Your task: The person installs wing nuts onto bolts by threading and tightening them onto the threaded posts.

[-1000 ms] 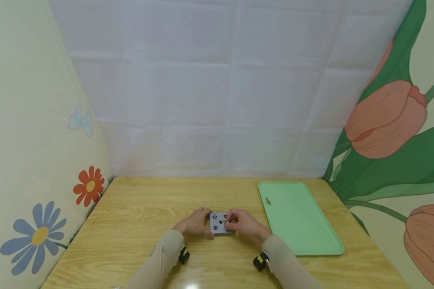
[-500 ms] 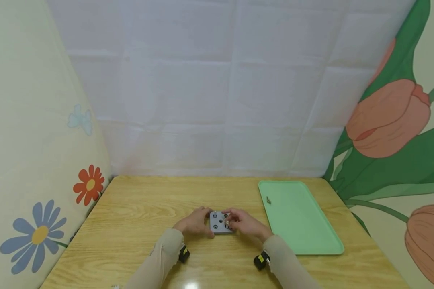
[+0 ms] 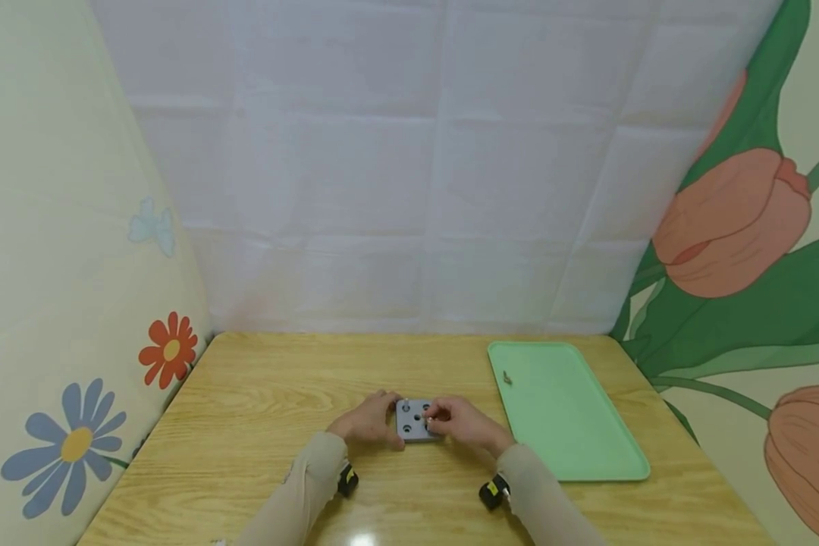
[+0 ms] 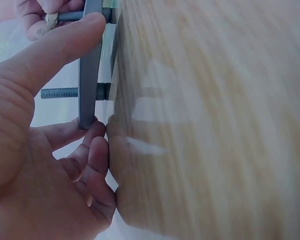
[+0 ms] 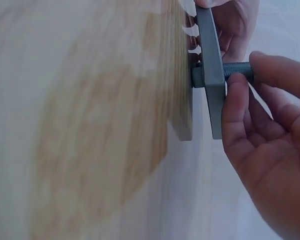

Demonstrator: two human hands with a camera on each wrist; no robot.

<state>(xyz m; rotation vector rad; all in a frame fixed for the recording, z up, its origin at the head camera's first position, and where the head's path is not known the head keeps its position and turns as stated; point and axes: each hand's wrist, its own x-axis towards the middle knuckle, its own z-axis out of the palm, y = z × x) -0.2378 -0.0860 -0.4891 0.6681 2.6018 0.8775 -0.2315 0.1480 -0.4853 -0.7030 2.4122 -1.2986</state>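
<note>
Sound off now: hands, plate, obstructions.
Left hand gripping gray plate; right hand pinching small brass-coloured piece at end of bolt. Plate above table, bolt heads beneath. Nothing visibly blocking; green tray apart, to the right.

Over my feed I read the plate [image 4: 88, 75] as smooth, matt metal, one bolt [image 4: 59, 93] as metal ridged along its length, the nut [image 4: 51, 20] as brassy metal; the tabletop [image 3: 280, 379] looked like glossy wood, the tray [image 3: 566, 417] like smooth plastic, the backdrop [image 3: 368, 167] like matt, creased cloth, the sleeve [image 3: 296, 485] like fabric
</note>
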